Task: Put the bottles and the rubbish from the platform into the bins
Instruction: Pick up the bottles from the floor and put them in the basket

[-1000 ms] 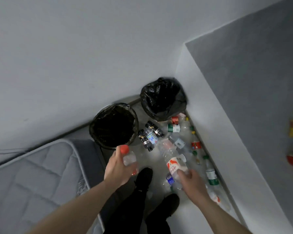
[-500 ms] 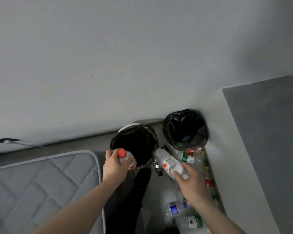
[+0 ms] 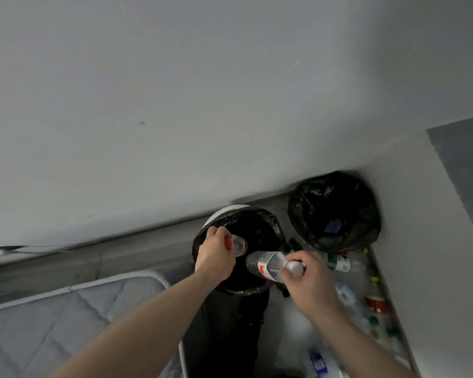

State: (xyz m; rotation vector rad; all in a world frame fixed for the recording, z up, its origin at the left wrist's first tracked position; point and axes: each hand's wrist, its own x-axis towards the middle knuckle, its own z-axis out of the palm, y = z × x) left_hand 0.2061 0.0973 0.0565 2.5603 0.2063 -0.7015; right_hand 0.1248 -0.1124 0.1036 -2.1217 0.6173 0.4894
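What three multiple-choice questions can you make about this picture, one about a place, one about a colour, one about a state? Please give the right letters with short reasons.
1. Where is the left hand with its small bottle?
A. above the near bin
B. above the mattress
C. on the floor

2. What colour are the liners of both bins?
A. white
B. black
C. blue

3. What is the right hand doing?
A. hanging idle
B. pressing flat on the wall
C. gripping a clear bottle

Answers: 1 A, the hand overlaps the bin's opening. 2 B, near bin and far bin both show black bags. 3 C, fingers curl round the bottle's cap end.
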